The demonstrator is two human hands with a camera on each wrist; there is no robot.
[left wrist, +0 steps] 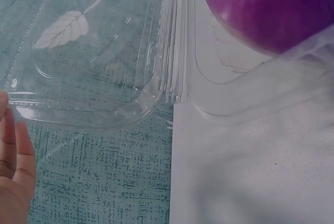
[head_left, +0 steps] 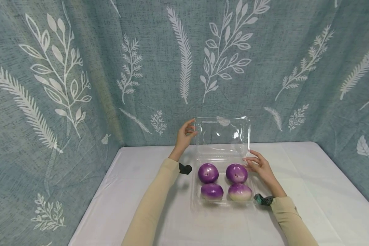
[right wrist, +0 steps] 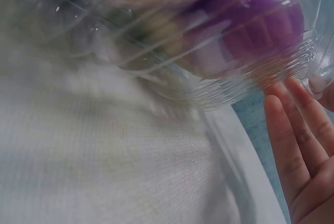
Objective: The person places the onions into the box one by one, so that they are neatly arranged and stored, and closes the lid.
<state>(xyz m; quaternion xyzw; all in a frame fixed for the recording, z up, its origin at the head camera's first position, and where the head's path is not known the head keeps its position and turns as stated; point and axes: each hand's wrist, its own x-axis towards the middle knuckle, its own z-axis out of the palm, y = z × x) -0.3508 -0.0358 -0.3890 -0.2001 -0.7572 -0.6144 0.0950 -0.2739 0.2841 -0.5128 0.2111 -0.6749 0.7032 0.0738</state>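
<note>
A clear plastic clamshell container [head_left: 222, 202] stands on the table with its lid [head_left: 215, 136] raised upright at the back. In its base sit several glossy, round purple vegetables [head_left: 208, 173], one fading to cream; they look like onions. My left hand [head_left: 184, 135] pinches the lid's upper left edge; in the left wrist view, its fingers [left wrist: 23, 156] meet the lid's rim. At the right side, near the hinge, my right hand [head_left: 261, 167] holds the container's edge between thumb and fingers. In the right wrist view, the fingertips are partly behind the clear plastic.
A white cloth covers the table [head_left: 295, 177], whose far edge meets a blue-green curtain [head_left: 160, 68] with white leaf prints. Curtain also hangs along the left and right sides. A dark band [head_left: 185, 168] sits at the left wrist and another band [head_left: 263, 199] at the right.
</note>
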